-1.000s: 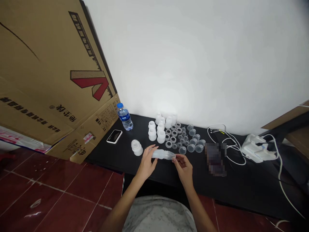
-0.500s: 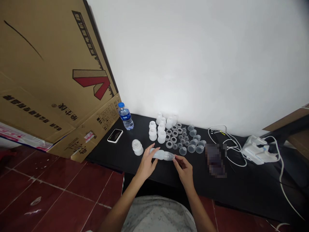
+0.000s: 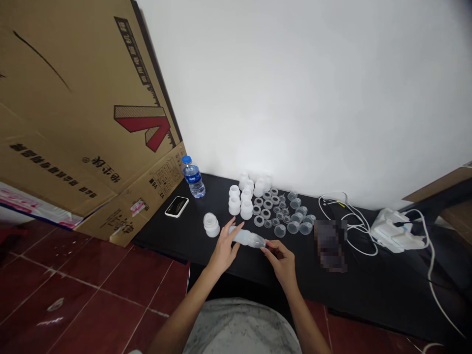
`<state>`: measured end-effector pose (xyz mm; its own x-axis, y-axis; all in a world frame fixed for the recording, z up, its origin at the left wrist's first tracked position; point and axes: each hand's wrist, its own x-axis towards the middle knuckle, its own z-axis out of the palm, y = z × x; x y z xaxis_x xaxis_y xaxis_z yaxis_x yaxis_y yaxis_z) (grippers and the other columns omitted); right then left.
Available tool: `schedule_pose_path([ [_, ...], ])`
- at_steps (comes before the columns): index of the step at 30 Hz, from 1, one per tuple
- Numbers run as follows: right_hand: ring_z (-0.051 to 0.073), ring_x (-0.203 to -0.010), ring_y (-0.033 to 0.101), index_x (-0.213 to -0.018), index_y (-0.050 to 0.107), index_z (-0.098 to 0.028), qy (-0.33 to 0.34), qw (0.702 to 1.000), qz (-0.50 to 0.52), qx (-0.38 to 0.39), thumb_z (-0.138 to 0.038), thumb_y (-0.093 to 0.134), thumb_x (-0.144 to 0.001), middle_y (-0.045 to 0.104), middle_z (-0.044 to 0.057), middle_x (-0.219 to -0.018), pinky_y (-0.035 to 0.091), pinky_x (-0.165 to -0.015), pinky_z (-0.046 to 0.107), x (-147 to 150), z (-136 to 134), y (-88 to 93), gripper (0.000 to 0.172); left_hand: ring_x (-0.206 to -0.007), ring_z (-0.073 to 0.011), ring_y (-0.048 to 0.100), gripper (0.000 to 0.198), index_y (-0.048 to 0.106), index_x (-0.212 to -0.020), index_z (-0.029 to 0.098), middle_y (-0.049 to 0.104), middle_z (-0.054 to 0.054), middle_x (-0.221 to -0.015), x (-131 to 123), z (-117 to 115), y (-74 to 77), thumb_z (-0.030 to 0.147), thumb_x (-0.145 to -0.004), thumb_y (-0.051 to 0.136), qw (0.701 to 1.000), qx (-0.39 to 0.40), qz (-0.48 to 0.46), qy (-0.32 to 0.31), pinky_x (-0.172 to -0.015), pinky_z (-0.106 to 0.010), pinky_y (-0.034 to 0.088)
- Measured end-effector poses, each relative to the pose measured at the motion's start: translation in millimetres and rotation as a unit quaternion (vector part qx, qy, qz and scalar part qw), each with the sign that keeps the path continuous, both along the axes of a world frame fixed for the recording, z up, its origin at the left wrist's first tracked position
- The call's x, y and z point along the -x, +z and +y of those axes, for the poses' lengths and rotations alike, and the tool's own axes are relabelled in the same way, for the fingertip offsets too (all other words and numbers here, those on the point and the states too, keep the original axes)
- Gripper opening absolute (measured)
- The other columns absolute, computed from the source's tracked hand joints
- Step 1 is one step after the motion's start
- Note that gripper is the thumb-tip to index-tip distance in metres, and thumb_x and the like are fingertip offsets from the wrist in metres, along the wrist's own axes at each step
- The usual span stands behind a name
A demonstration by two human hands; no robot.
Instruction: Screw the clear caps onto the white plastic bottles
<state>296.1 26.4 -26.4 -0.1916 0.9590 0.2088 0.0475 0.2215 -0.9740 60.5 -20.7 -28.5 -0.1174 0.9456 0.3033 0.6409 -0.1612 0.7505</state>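
Note:
A translucent plastic bottle (image 3: 248, 238) lies sideways between my hands over the black table (image 3: 184, 236). My left hand (image 3: 224, 248) wraps round its base end, fingers closed on it. My right hand (image 3: 280, 259) pinches the neck end, where a small cap or ring sits; I cannot make out which. Just left of my left hand stands one capped white bottle (image 3: 211, 224). Behind my hands are several white bottles (image 3: 243, 196), grey rings (image 3: 264, 205) and clear caps (image 3: 295, 220).
A water bottle with a blue cap (image 3: 192, 177) and a phone (image 3: 176, 206) sit at the table's left, beside a big leaning cardboard box (image 3: 81, 113). A blurred dark object (image 3: 330, 243), white cables (image 3: 350, 216) and a white charger block (image 3: 393, 231) lie to the right. Red floor tiles lie below.
The bottle and both hands have barely moved; my right fingers have shifted slightly at the neck end. The view has tilted a little.

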Motion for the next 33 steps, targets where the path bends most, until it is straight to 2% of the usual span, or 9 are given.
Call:
schedule_pose_path([
  [6,0.024,-0.086,0.073,-0.085,0.079,-0.020,0.004,1.000,0.009,0.016,-0.048,0.090,-0.084,0.078,0.008,-0.092,0.058,-0.075,0.032,1.5,-0.9,3.9,0.029,-0.154,-0.0312,0.047,0.073,0.052,-0.159,0.038,0.036,-0.008,-0.173,0.0,-0.1,1.2,0.002,-0.096,0.053,1.000,-0.007,-0.003,-0.001,-0.125,-0.059,0.046],
  [12,0.019,-0.067,0.062,-0.082,0.077,-0.021,0.006,1.000,-0.004,0.030,-0.054,0.088,-0.085,0.073,0.005,-0.083,0.052,-0.062,0.030,1.8,-2.9,7.4,0.035,-0.155,-0.0313,0.048,0.073,0.052,-0.159,0.039,0.039,-0.008,-0.172,1.0,-0.3,1.6,0.003,-0.096,0.053,1.000,-0.007,0.010,-0.006,-0.124,-0.059,0.046],
  [15,0.018,-0.065,0.059,-0.081,0.077,-0.021,0.005,0.999,-0.012,0.033,-0.055,0.087,-0.085,0.071,0.004,-0.081,0.050,-0.060,0.029,1.8,-3.8,6.6,0.036,-0.157,-0.0313,0.045,0.074,0.052,-0.159,0.039,0.041,-0.008,-0.171,1.0,-0.4,3.5,0.001,-0.095,0.053,1.000,-0.005,0.019,-0.005,-0.125,-0.059,0.045],
  [20,0.016,-0.064,0.056,-0.083,0.075,-0.021,-0.004,1.000,-0.008,0.030,-0.050,0.088,-0.086,0.067,0.002,-0.078,0.048,-0.059,0.028,2.1,-4.4,3.0,0.033,-0.156,-0.0307,0.046,0.071,0.052,-0.159,0.038,0.040,-0.008,-0.171,-2.0,-1.8,6.3,0.003,-0.097,0.053,1.000,0.001,0.023,-0.005,-0.127,-0.058,0.043],
  [23,0.016,-0.066,0.058,-0.091,0.076,-0.021,-0.004,1.000,0.020,0.010,-0.048,0.088,-0.087,0.067,0.001,-0.083,0.050,-0.062,0.028,2.3,-3.9,2.7,0.030,-0.156,-0.0289,0.047,0.064,0.054,-0.154,0.035,0.043,-0.009,-0.168,-6.4,-3.6,6.0,0.005,-0.098,0.053,1.000,0.007,0.017,-0.004,-0.128,-0.055,0.043],
  [28,0.019,-0.073,0.065,-0.107,0.081,-0.023,0.044,0.999,0.011,0.001,-0.048,0.081,-0.094,0.073,0.004,-0.086,0.055,-0.068,0.031,2.1,-4.5,9.9,0.028,-0.156,-0.0295,0.046,0.051,0.049,-0.153,0.029,0.046,-0.012,-0.166,-11.6,-6.2,8.2,0.015,-0.104,0.055,0.999,0.014,0.026,-0.017,-0.127,-0.054,0.043],
  [33,0.020,-0.074,0.067,-0.103,0.083,-0.024,0.079,0.996,-0.047,-0.020,-0.042,0.078,-0.097,0.078,0.004,-0.088,0.056,-0.071,0.031,4.6,-6.2,18.8,0.020,-0.155,-0.0332,0.045,0.057,0.040,-0.163,0.028,0.051,-0.015,-0.163,-11.7,-6.4,13.7,0.036,-0.109,0.058,0.996,0.036,0.070,-0.051,-0.126,-0.060,0.040],
])
